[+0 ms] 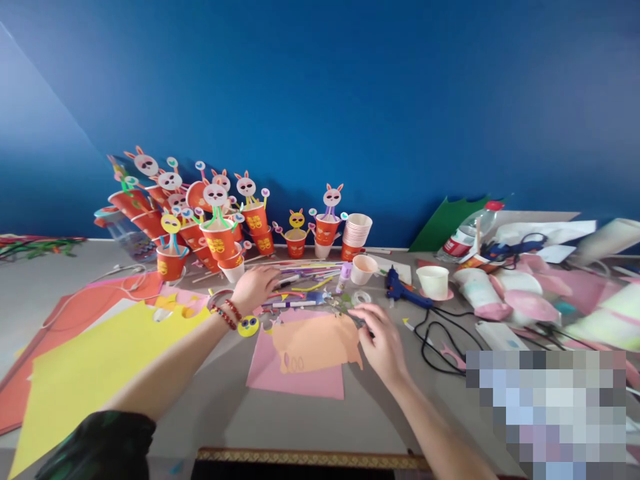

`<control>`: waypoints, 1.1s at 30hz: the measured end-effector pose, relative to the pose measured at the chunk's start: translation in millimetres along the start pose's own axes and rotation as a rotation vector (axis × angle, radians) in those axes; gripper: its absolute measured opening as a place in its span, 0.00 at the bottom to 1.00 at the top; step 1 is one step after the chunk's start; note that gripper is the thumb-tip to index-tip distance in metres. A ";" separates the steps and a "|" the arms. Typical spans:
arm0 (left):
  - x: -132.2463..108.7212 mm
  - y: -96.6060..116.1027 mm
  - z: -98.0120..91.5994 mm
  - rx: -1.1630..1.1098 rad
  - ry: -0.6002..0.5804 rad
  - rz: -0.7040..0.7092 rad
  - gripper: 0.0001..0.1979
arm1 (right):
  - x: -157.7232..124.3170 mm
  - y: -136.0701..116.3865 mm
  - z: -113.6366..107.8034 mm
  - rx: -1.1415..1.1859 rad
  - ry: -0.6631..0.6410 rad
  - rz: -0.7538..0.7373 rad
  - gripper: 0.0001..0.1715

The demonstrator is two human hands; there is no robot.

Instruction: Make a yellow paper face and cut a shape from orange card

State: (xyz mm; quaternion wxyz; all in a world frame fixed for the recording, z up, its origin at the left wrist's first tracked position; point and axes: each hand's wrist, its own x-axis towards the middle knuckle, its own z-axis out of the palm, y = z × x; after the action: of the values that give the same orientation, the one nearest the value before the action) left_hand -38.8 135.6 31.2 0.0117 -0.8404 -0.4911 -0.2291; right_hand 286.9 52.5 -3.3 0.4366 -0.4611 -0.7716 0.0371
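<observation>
My left hand (258, 287), with a red bead bracelet (230, 313) at the wrist, reaches over a pile of pens and pipe cleaners (315, 275). Its fingers are stretched out, and no held thing shows. Just below it lies a yellow paper face (248, 326) with blue eyes. My right hand (383, 337) is curled round a small dark thing whose kind I cannot make out, at the right edge of an orange paper sheet (315, 343). Cut-outs and drawn ovals mark that sheet, which lies on a pink sheet (300, 387).
Red paper cups (220, 241) with bunny faces stand at the back left. A stack of cups (357, 230), a glue stick (344, 277) and a blue glue gun (403, 290) with a black cord are at the back. Yellow paper (95, 373) covers the left. A bottle (465, 233) leans at the right.
</observation>
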 end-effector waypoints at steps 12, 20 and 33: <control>-62.2 24.7 -24.1 -0.169 -0.030 0.202 0.11 | -5.5 -5.1 6.0 0.187 -0.247 0.189 0.09; -23.5 -10.0 -15.8 0.067 -0.160 -0.043 0.12 | -8.6 -2.0 13.2 0.129 -0.306 0.177 0.10; 3.5 2.0 -17.1 0.200 -0.129 -0.276 0.08 | -4.8 -10.6 5.3 0.100 -0.262 0.094 0.11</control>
State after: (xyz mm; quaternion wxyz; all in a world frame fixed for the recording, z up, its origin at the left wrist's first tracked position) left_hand -42.1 133.2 48.2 0.0319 -0.7727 -0.6217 -0.1242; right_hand 276.9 44.8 -4.8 0.3524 -0.4655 -0.7967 0.1559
